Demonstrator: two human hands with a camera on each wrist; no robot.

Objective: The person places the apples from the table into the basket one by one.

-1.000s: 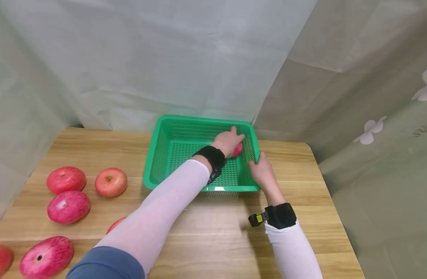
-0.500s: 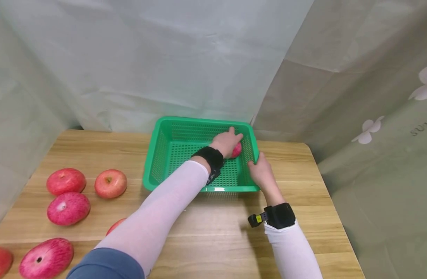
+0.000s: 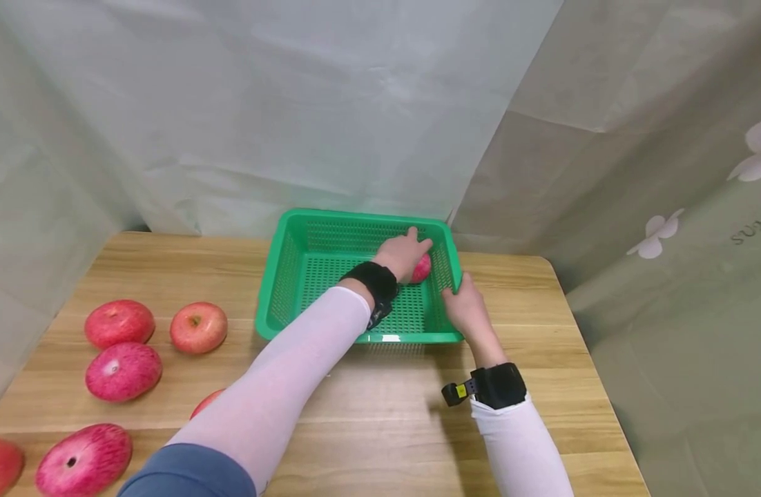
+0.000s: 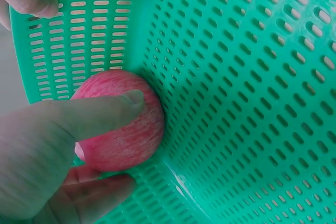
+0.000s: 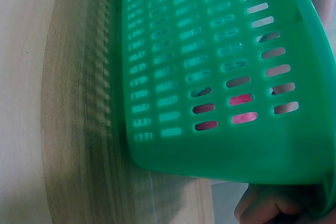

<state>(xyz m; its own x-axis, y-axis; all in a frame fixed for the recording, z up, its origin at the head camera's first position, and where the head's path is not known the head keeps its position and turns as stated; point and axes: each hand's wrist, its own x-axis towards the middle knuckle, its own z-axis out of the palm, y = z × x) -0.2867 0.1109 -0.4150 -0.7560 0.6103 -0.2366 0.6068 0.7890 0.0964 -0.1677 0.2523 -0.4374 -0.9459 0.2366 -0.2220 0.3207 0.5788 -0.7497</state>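
Observation:
A red apple sits in the right end of a green plastic basket. My left hand reaches into the basket and holds this apple. In the left wrist view, the thumb lies across the apple and the other fingers curl at its lower side. Against the right side of the basket, my right hand grips the rim. The right wrist view shows the basket wall close up, with curled fingers at its edge and red glimpsed through the slots.
On the left of the wooden table lie several more apples, among them a pale red one and dark pink ones. My left forearm partly covers another apple. Grey sheeting hangs behind the table.
Almost nothing differs. Both hands stay at the apple and the basket rim, and the head view shifts only slightly.

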